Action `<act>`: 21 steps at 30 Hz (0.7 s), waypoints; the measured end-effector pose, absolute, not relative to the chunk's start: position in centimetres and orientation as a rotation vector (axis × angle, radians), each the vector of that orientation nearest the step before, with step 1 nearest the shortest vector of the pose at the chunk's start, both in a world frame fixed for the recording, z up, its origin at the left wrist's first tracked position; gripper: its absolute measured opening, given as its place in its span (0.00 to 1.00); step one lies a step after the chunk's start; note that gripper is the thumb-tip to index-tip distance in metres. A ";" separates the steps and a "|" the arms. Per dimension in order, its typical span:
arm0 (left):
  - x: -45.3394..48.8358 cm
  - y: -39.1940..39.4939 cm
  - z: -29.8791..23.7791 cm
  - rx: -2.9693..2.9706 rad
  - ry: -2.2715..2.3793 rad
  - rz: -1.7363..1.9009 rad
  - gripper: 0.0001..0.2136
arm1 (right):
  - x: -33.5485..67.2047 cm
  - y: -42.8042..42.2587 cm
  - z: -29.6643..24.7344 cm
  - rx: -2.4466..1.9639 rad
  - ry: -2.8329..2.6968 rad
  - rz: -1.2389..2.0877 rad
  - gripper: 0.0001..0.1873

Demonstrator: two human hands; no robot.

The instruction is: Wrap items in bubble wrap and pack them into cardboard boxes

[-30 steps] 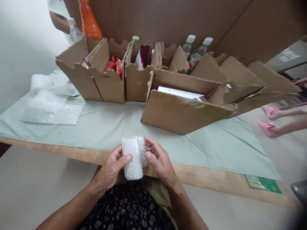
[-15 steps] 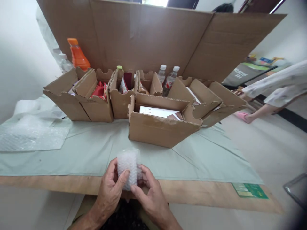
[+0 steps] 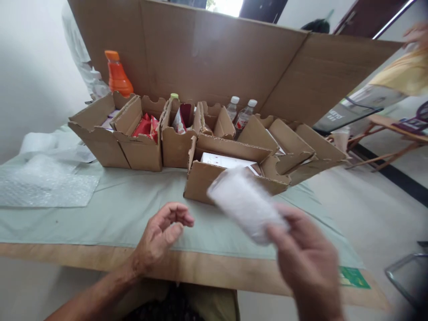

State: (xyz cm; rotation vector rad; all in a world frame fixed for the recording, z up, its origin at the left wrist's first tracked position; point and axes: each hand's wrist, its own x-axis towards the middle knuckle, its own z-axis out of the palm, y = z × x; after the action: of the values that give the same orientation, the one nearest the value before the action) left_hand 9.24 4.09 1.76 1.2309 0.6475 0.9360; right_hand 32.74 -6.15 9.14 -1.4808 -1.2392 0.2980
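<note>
My right hand (image 3: 306,263) holds a small bundle wrapped in bubble wrap (image 3: 244,203), raised and tilted in front of the nearest cardboard box (image 3: 214,180); both are smeared by motion. My left hand (image 3: 162,234) hovers over the table's front edge, fingers loosely curled with nothing in them. The near box holds a flat white packet (image 3: 225,160).
A row of open cardboard boxes (image 3: 140,142) with red packets stands behind, before a tall cardboard sheet (image 3: 207,58). An orange bottle (image 3: 117,76) and two clear bottles (image 3: 242,113) stand at the back. Bubble wrap sheets (image 3: 43,183) lie at left on the green cloth (image 3: 127,214).
My right hand has lifted the wrapped bundle up and to the right, toward the near box. My left hand has let go of it and stays low.
</note>
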 end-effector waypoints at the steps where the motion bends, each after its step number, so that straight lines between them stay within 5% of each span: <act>1: 9.2 4.9 1.6 1.251 0.696 0.958 0.17 | 33.9 -4.9 11.3 -1.493 -1.219 0.234 0.12; 6: 10.2 7.5 -1.0 1.369 0.929 0.850 0.12 | 36.5 4.1 18.4 -1.650 -1.433 0.388 0.09; 12: 10.5 7.2 -2.3 1.494 0.953 0.806 0.10 | 36.3 11.7 18.7 -1.871 -1.639 0.760 0.03; 21: 10.6 7.1 -2.5 1.651 0.954 0.820 0.07 | 29.7 16.6 21.2 -2.308 -2.270 0.367 0.10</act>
State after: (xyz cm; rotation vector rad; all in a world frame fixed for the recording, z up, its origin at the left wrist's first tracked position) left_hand 10.63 7.14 -2.54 1.6510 0.9540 0.8195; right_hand 29.69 16.62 21.15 -2.3080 -2.2703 0.3673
